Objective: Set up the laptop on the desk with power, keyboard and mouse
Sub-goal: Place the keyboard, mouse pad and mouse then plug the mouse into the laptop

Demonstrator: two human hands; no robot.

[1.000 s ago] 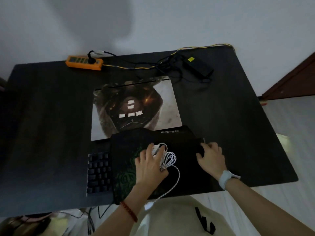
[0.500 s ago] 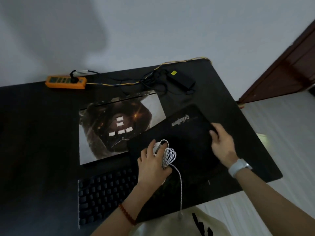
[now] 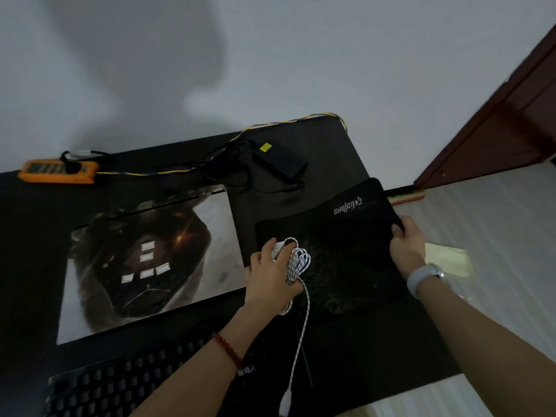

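The closed laptop [image 3: 150, 260] with a printed lid lies in the middle of the black desk [image 3: 30, 242]. To its right lies a black mouse pad [image 3: 346, 236]. My right hand [image 3: 406, 242] grips the pad's far right edge. My left hand [image 3: 270, 278] holds a white mouse [image 3: 279, 248] with its coiled white braided cable [image 3: 298, 263] over the pad's left part; the cable's end hangs toward me. A black keyboard [image 3: 120, 383] lies at the desk's front left. The black power brick [image 3: 279, 159] sits at the back.
An orange power strip [image 3: 57, 173] with a black plug in it lies at the back left, with yellow and black cords running to the brick. The desk's right edge is just past the pad. A brown door [image 3: 511, 115] stands at the right.
The mouse pad has slid right and away from me, off the keyboard, to beside the laptop. My right hand moved with it along its edge; my left hand kept hold of the mouse.
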